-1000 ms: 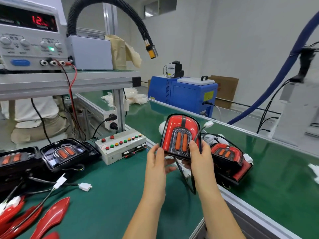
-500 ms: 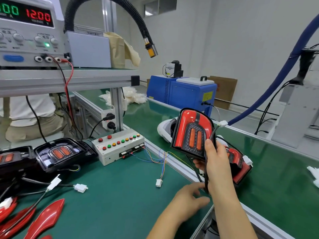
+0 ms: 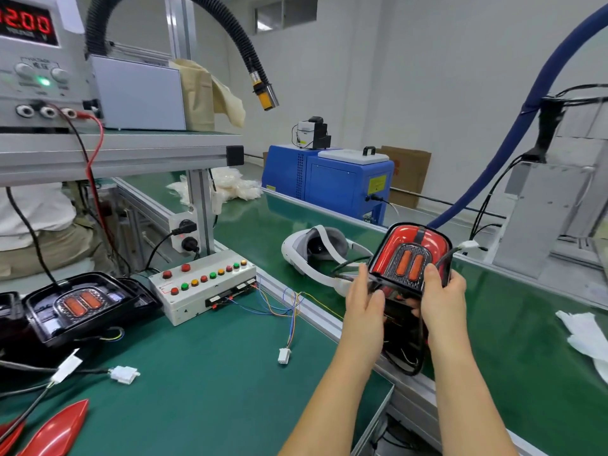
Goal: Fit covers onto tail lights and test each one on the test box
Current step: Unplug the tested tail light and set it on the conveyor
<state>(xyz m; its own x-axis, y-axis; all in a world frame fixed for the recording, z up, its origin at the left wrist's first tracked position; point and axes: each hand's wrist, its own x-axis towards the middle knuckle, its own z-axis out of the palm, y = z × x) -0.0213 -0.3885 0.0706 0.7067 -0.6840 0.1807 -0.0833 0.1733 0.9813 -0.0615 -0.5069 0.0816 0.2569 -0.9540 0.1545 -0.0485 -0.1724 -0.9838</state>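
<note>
I hold a covered red tail light (image 3: 411,255) upright over the conveyor belt, its two orange lenses facing me. My left hand (image 3: 365,299) grips its lower left edge and my right hand (image 3: 442,292) grips its right side, thumb on the front. Its black cable loops down between my forearms, the white plug (image 3: 468,245) sticking out at the right. Under it other tail lights are mostly hidden. The white test box (image 3: 204,284) with coloured buttons stands left of my hands, its loose wire ending in a white connector (image 3: 283,356). An uncovered black tail light (image 3: 82,301) lies further left.
Red covers (image 3: 56,432) lie at the bottom left. A power supply (image 3: 29,57) reading 12.00 sits on the shelf. A white headset (image 3: 316,251) rests on the green belt (image 3: 526,340) behind the light. White cloth (image 3: 585,334) lies at the right; a blue machine (image 3: 329,182) stands behind.
My left hand has come up from the table edge and taken hold of the tail light's lower left. The light has moved slightly right, over the stack on the belt.
</note>
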